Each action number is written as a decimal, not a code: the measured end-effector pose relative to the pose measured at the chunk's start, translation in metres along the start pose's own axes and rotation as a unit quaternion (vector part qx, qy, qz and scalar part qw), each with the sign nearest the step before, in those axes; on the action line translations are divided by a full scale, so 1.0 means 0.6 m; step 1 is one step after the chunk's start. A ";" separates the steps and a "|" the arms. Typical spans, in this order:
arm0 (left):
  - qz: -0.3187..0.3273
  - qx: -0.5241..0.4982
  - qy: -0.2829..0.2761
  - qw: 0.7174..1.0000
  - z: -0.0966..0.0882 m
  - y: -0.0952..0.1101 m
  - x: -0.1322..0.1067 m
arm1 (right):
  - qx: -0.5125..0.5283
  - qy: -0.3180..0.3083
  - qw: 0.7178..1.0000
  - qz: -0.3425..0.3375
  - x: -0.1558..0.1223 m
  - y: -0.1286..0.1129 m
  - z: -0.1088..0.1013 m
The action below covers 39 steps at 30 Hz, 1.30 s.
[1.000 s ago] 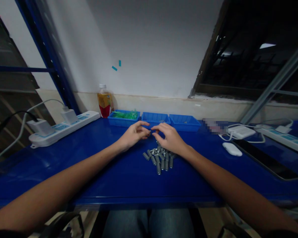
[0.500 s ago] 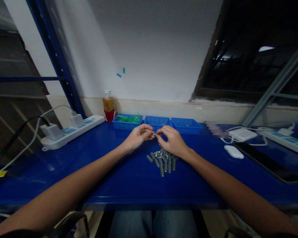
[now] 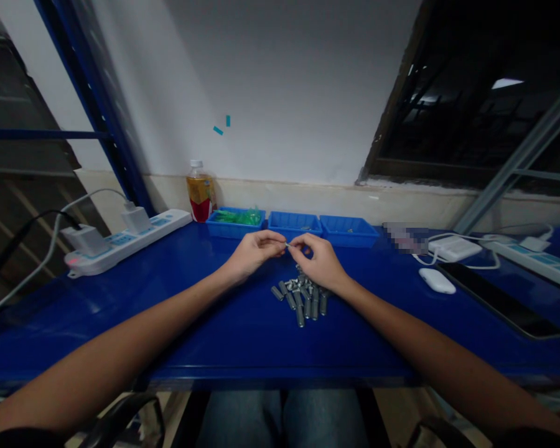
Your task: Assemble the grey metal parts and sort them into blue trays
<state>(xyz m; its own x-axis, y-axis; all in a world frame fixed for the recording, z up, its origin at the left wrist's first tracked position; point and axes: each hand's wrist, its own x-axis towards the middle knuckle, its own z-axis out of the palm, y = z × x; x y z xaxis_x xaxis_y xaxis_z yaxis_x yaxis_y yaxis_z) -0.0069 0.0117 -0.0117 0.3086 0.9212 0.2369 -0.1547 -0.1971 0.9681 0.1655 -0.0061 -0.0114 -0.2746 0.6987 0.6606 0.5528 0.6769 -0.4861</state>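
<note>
My left hand [image 3: 252, 254] and my right hand [image 3: 318, 260] meet above the blue table [image 3: 205, 317], fingertips pinched together on one small metal part [image 3: 287, 245] held between them. Just below my right hand lies a pile of several grey metal sleeves [image 3: 302, 297]. Behind the hands stand three blue trays: the left tray [image 3: 233, 224] holds green plastic pieces, the middle tray [image 3: 293, 221] and the right tray [image 3: 348, 228] show little inside.
A drink bottle [image 3: 198, 198] stands by the wall beside the trays. A white power strip [image 3: 121, 241] with plugs lies at the left. At the right are a white mouse [image 3: 437, 280], a dark phone [image 3: 499, 301], a white adapter [image 3: 453, 247] and another power strip [image 3: 536, 261].
Both hands have drawn closer, fingers tightening from loosely spread into a pinch on the small metal part. The view shifted slightly up and down.
</note>
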 end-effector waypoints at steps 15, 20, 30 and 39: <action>-0.020 0.051 -0.022 0.998 -0.004 -0.008 0.003 | -0.117 -0.014 0.987 -0.109 -0.003 0.014 -0.004; -0.010 0.035 -0.001 0.999 -0.005 -0.003 0.004 | -0.058 -0.011 0.996 -0.073 -0.002 0.011 -0.004; 0.094 0.067 -0.001 0.993 0.009 0.004 -0.006 | 0.210 -0.053 0.963 0.157 0.010 0.014 0.002; 0.048 0.045 -0.003 0.998 0.012 0.007 -0.009 | 0.247 -0.017 0.956 0.158 0.010 0.016 0.005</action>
<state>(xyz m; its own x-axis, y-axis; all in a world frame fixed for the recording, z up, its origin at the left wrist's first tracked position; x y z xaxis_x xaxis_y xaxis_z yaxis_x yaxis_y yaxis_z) -0.0025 0.0035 -0.0081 0.3013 0.8949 0.3291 -0.0988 -0.3140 0.9443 0.1668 0.0051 -0.0139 -0.1861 0.8877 0.4212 0.1748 0.4518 -0.8748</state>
